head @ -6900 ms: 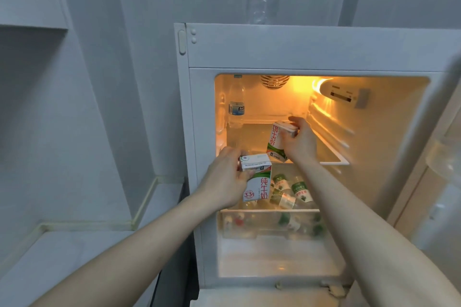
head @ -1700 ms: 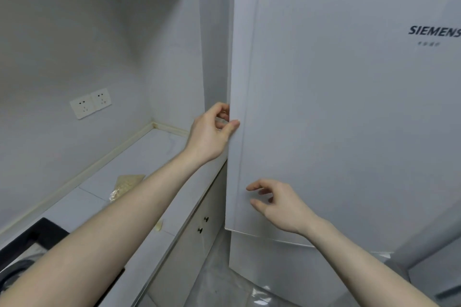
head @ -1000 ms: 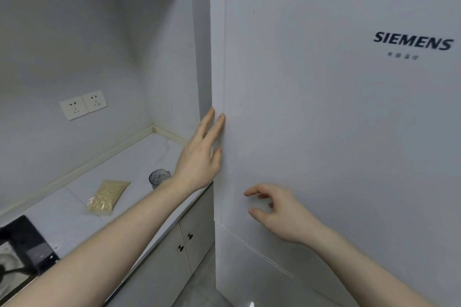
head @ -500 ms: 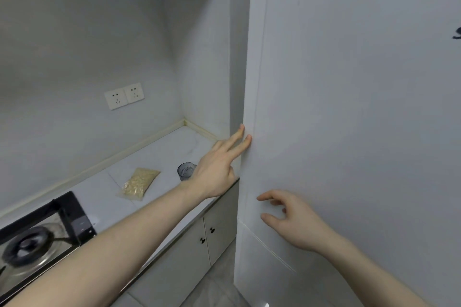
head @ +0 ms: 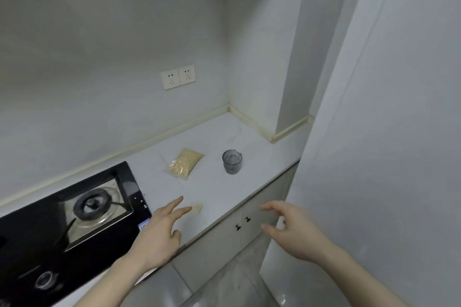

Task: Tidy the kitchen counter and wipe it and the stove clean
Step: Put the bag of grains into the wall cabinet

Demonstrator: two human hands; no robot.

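The left hand (head: 159, 232) is over the front part of the bench (head: 219, 137), with the fingers straight and spread, and it holds nothing. Its fingertips point to a small pale scrap (head: 197, 207) that lies on the bench just beside them; I cannot tell if they touch it. The right hand (head: 291, 229) is in the air in front of the cabinet doors (head: 224, 239), with the fingers loosely bent and apart, and it also holds nothing. Farther back on the bench lies a clear bag of yellowish grains (head: 185, 163), and near it, to the right, a small dark transparent cup (head: 232, 161) stands upright. The black stove (head: 62, 222) is at the left end of the bench, with one burner (head: 91, 204) plainly visible. Two white sockets (head: 177, 77) are on the wall behind. A tall white fridge (head: 389, 132) fills the right side.
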